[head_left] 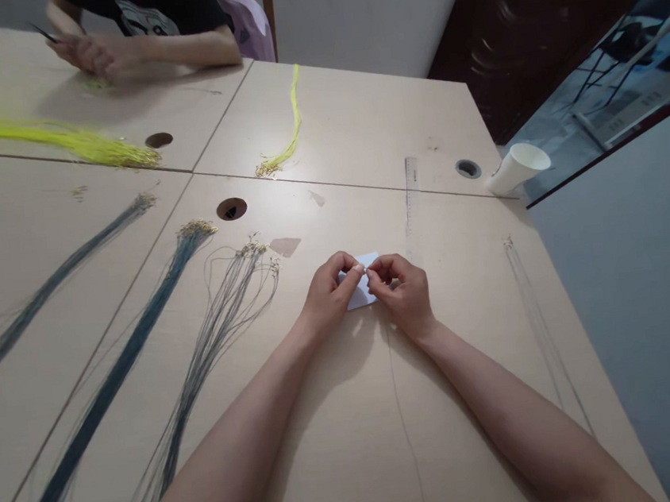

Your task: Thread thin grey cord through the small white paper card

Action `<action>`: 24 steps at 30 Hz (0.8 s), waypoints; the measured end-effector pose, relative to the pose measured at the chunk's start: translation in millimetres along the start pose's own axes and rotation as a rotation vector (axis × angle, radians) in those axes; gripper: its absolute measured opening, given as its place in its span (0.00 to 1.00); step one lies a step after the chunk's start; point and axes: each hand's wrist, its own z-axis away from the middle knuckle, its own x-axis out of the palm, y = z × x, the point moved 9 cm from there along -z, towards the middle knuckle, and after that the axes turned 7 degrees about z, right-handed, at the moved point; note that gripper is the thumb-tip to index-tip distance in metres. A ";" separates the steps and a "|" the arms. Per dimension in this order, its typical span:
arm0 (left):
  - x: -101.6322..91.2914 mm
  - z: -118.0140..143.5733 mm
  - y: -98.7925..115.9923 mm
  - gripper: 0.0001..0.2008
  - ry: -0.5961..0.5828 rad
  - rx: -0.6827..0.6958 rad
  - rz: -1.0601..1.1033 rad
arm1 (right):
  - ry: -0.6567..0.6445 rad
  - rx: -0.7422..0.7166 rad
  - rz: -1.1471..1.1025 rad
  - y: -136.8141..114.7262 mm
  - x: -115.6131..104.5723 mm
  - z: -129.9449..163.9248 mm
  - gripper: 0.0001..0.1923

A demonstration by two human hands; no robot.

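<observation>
A: What does the cord look like?

B: The thin grey cord (405, 427) is a single fine strand, gently bowed, lying on the pale tabletop (346, 473) between the forearms and running up to the right hand (405, 291).

A: And the grip?

B: Thumb and forefinger of the right hand, and of the left hand (332, 293), are pinched at its upper end, the two sets of fingertips almost meeting above a piece of white paper (360, 295).

A: Anything you can't make out?

B: The bit between the fingertips is too small to read. Both hands cover part of the paper, the cord's lower end leaves the view at the bottom, and the clear ruler (410, 195) fades out near the right hand.

A: How much room is there?

B: Plenty on the right: bare tabletop reaches to some loose thin strands (545, 333) near the right edge, where a white cup (521, 167) stands farther off. Leftward is tighter; a fanned grey bundle (189, 378) lies close to the left forearm, a thicker blue-grey bundle (115, 383) beyond it.
</observation>
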 end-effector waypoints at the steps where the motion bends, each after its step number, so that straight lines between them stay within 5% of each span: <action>1: 0.0 0.0 0.4 0.10 0.000 0.003 -0.002 | 0.003 -0.003 0.001 -0.4 -0.3 -0.1 0.02; 24: 0.4 -0.3 -0.5 0.10 -0.008 0.006 -0.012 | 0.015 -0.017 0.002 -0.7 -1.0 0.3 0.02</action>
